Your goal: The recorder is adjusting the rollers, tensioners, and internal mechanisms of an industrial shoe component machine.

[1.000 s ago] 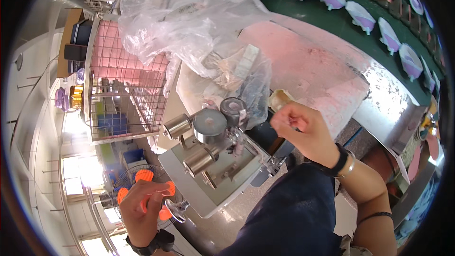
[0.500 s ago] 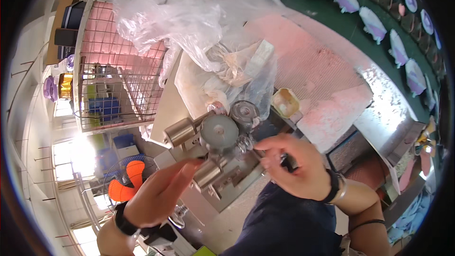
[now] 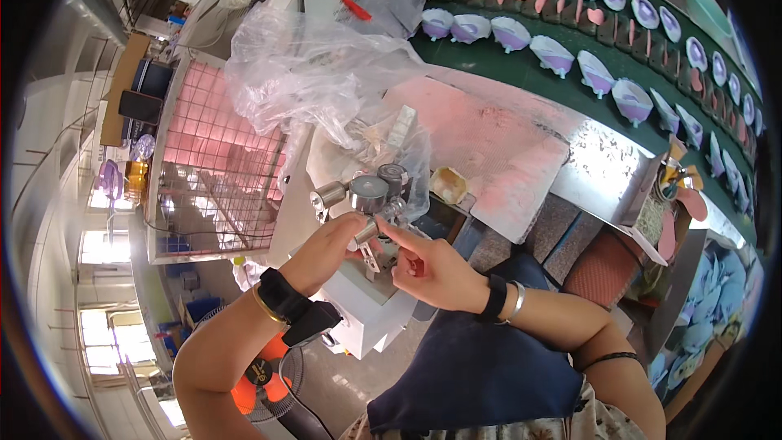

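A cluster of metal parts that looks like small spray guns stands on a pale stand [image 3: 358,301] ahead of me. It has a grey round-topped cup [image 3: 369,189], a darker round cup [image 3: 393,174] and silver cylinders, one of them [image 3: 327,195] at the left. My left hand [image 3: 336,238] reaches across the front of the cluster, its fingers closed around the near silver cylinder [image 3: 366,235] and partly hidden. My right hand [image 3: 438,273] is beside it, index finger stretched to the metal parts and the other fingers curled. What the curled fingers hold, if anything, is hidden.
Crumpled clear plastic [image 3: 309,73] lies behind the cups, beside a pink-stained board [image 3: 489,155] and a small stained tub [image 3: 449,185]. A wire rack [image 3: 216,163] is at left, with an orange-bladed fan [image 3: 261,375] below. Purple-and-white pieces [image 3: 554,57] line a green conveyor [image 3: 456,52].
My hands, apart on either side of the cups before, have come together at the near metal parts. The view has shifted, showing more of the conveyor and my forearms.
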`<control>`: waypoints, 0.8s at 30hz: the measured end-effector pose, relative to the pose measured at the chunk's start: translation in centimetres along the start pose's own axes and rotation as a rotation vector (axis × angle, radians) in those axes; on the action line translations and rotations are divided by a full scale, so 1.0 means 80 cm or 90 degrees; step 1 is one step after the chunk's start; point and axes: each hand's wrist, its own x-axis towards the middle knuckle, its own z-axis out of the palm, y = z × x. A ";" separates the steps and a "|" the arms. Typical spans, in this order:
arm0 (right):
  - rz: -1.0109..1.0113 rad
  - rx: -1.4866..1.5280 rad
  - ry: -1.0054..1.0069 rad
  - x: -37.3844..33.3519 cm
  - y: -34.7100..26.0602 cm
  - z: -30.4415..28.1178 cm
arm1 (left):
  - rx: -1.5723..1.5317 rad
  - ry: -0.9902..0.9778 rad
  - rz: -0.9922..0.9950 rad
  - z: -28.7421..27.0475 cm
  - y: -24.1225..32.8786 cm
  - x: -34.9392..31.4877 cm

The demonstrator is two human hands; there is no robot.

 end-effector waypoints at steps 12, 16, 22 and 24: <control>0.016 -0.062 0.062 -0.005 0.002 0.015 | -0.034 0.011 -0.031 0.006 -0.002 0.001; 0.007 -0.341 0.064 -0.002 0.021 -0.015 | -0.064 -0.024 -0.026 -0.001 -0.015 0.003; -0.029 -0.249 0.220 0.014 0.023 -0.013 | 0.051 0.010 0.045 0.001 -0.008 0.005; -0.055 -0.146 0.266 0.025 0.021 -0.012 | 0.062 0.037 0.049 0.009 0.001 0.000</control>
